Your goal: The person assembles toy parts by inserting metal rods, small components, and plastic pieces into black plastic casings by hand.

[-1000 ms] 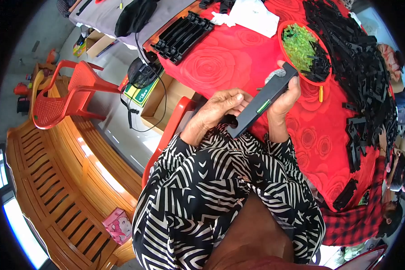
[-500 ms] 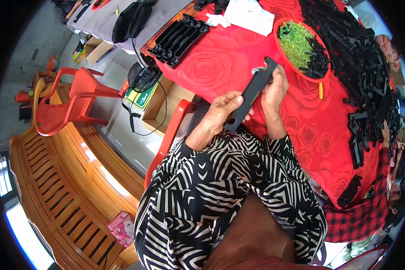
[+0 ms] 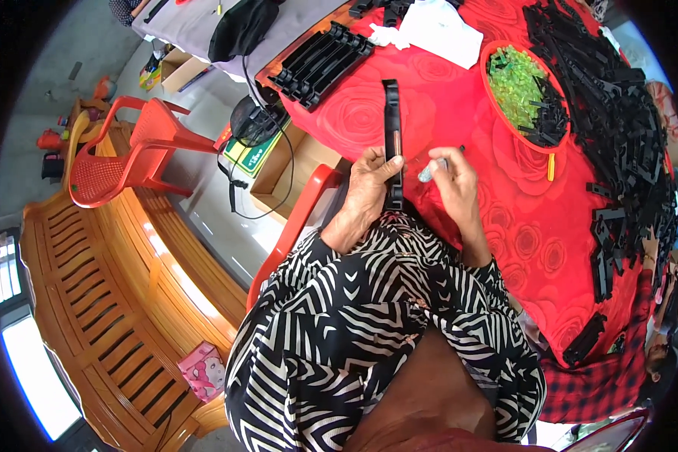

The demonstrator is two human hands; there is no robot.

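My left hand (image 3: 368, 182) is closed round a long, narrow black plastic part (image 3: 392, 128), thumb across its front. The part stands almost upright in the picture, its channelled side showing and its lower end close to my patterned top. Just to its right and apart from it, my right hand (image 3: 456, 184) has its fingers curled in a pinch. A small grey-green patch (image 3: 426, 173) shows at the thumb; whether it is a wrapping or a held piece I cannot make out. A tiny dark tip (image 3: 462, 148) shows by the fingers.
On the red rose-patterned cloth (image 3: 520, 226) lie a red basket (image 3: 493, 113) of yellow-green and black pieces, a large heap of black parts (image 3: 610, 105), a row of black parts (image 3: 320, 64) and a white bag (image 3: 441, 34). A red chair (image 3: 154, 135) and wooden bench (image 3: 113, 316) stand left.
My right hand has come off the black part and sits beside it. My left hand has turned the part from slanted to nearly upright. The view has shifted slightly.
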